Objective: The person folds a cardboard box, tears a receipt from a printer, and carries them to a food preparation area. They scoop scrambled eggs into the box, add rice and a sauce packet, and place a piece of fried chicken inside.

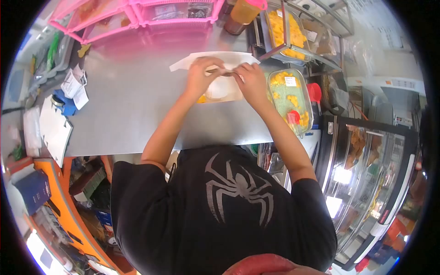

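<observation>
On the metal table lies an opened white paper or card sheet (pixel 236 57), with a round white item (pixel 217 88) on its near part and a bit of yellow (pixel 201 99) at the left edge. My left hand (pixel 203 75) and my right hand (pixel 250 79) are over it, fingers pinched close together. Between them they hold a thin brownish strip or folded edge (pixel 222 72), too small to make out. To the right of my right hand is a glass tray (pixel 285 104) with yellow chunks and a white label.
Pink baskets (pixel 176 13) line the far edge beside a pink-lidded bottle (pixel 243 16). A metal rack (pixel 286 27) holds another yellow-filled tray. Papers (pixel 73 85) and a blue tape dispenser (pixel 65 103) lie left. A glass display case (pixel 362 174) stands right.
</observation>
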Demonstrator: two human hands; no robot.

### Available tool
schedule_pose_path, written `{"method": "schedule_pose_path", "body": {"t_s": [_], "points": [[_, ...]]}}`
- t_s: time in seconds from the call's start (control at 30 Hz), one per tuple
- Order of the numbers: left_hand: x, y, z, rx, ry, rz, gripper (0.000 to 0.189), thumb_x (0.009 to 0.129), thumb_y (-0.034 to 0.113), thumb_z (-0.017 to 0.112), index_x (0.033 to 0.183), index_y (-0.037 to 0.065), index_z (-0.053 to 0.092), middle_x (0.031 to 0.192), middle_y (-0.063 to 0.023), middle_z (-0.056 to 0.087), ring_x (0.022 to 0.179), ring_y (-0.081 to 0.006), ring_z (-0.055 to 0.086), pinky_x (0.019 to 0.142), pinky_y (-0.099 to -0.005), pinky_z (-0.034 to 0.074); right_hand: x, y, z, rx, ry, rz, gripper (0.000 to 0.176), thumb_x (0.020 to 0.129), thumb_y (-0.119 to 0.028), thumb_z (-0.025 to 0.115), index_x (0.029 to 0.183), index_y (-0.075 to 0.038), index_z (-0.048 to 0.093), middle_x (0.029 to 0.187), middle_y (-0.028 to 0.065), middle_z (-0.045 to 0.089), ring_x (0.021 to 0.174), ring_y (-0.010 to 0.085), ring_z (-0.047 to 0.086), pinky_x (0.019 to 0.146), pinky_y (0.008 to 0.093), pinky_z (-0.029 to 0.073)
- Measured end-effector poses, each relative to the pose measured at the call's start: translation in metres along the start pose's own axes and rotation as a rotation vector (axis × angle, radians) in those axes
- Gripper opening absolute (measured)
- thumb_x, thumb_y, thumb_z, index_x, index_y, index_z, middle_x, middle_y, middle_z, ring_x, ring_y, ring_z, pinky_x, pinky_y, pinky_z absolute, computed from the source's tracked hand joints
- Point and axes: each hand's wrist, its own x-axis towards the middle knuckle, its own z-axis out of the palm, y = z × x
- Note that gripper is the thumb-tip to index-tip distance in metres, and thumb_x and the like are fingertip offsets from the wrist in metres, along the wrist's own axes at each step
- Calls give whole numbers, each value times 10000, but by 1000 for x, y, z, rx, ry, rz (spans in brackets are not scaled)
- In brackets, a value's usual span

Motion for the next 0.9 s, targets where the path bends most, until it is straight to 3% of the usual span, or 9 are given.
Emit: {"method": "schedule_pose_path", "body": {"t_s": [0.13,0.2,0.27,0.33,0.47,0.6,0.73,0.77,0.9], "points": [[-15,-5,-8,149,205,-51,259,750,153,664,1000,95,625,1030,-46,622,906,-204,541,815,-324,417,12,18,50,-77,-18,-2,106,732,-126,552,784,-98,640,799,83,562,823,282,534,726,376,450],[-30,-11,-12,147,227,-36,248,781,147,629,1016,70,611,1036,-81,605,958,-243,526,839,-338,401,13,25,73,-142,-21,-74,120,725,-113,522,760,-95,635,792,94,563,830,274,549,725,373,462],[-45,-3,-14,120,219,-130,260,809,143,603,1055,60,596,1022,-69,601,947,-204,515,826,-311,399,13,26,95,-151,-29,-25,109,730,-86,506,747,-83,614,814,98,565,821,264,555,721,374,462],[-57,-3,-11,49,237,-200,263,824,136,591,1074,54,591,981,-52,594,864,-164,495,779,-285,391,14,28,107,-133,-46,121,103,736,-96,505,780,-74,596,828,88,557,832,254,554,708,375,463],[-60,5,-6,65,189,-225,271,833,114,572,1093,39,572,904,-38,565,732,-130,433,677,-268,358,3,24,70,-3,185,-73,56,739,-132,541,773,-90,558,811,70,523,734,242,568,613,369,467],[-50,16,3,78,209,-201,270,832,106,570,1092,33,565,870,-32,551,723,-124,430,661,-265,351,-9,42,4,112,271,-160,70,735,-163,593,741,-104,556,763,60,514,699,233,558,590,358,458],[-46,18,12,92,247,-186,254,842,105,560,1085,34,565,859,-27,538,721,-114,423,642,-255,349,-9,135,-133,32,610,-142,96,727,-150,652,789,-92,607,770,70,600,721,244,584,628,348,475],[-47,17,15,94,264,-185,250,846,107,556,1085,34,564,858,-26,536,721,-111,422,638,-252,350,-3,171,-172,-131,744,-200,82,729,-86,628,801,-52,608,782,95,595,657,234,577,566,320,460],[-59,32,34,94,438,-361,283,872,111,514,1144,32,515,871,-39,536,777,-120,466,683,-246,392,22,309,-299,-282,1027,177,108,765,-68,554,858,-39,601,799,114,581,740,263,562,673,342,453]]}}
